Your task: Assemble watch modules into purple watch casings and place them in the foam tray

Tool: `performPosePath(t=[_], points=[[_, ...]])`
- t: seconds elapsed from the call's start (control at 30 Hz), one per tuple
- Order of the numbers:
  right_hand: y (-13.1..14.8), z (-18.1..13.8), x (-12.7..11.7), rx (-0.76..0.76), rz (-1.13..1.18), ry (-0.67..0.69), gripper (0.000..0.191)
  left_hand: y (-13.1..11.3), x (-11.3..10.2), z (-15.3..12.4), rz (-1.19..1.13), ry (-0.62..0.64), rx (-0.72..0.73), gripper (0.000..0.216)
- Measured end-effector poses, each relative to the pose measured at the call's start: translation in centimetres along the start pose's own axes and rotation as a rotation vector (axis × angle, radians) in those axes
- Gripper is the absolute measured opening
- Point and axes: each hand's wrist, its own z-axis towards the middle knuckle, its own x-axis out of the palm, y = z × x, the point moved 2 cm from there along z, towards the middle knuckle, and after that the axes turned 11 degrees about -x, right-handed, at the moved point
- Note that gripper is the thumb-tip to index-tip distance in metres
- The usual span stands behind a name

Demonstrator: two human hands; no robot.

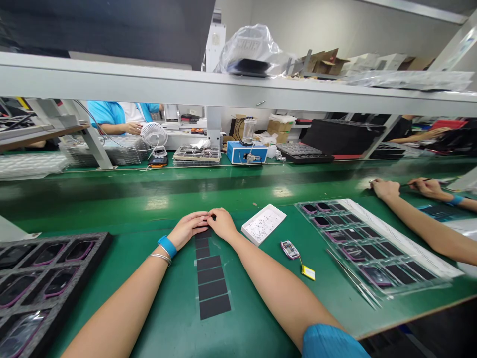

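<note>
My left hand and my right hand meet at the far end of a column of black rectangular sheets lying on the green table mat. Both hands are closed, fingertips almost touching. A small dark piece shows between them, but the fingers hide most of it. Smaller black rectangles lie just below the hands, larger ones nearer to me, with clear film edges beside them. Right of my right hand is a white box with many tiny dark bits inside. Beyond it lies a small opened device wired to a yellow battery.
Metal tweezers lie beside a clear tray of purple-framed parts and black sheets. A foam tray of purple-rimmed devices is at left. A co-worker's hands work at right. A shelf beam crosses above.
</note>
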Motion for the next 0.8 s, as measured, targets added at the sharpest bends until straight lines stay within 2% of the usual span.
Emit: performPosePath(t=[0.8], points=[[0.15,-0.02,-0.11,0.010,0.005,0.005,0.014,-0.06,-0.06,-0.07,0.003,0.005,-0.003,0.032]])
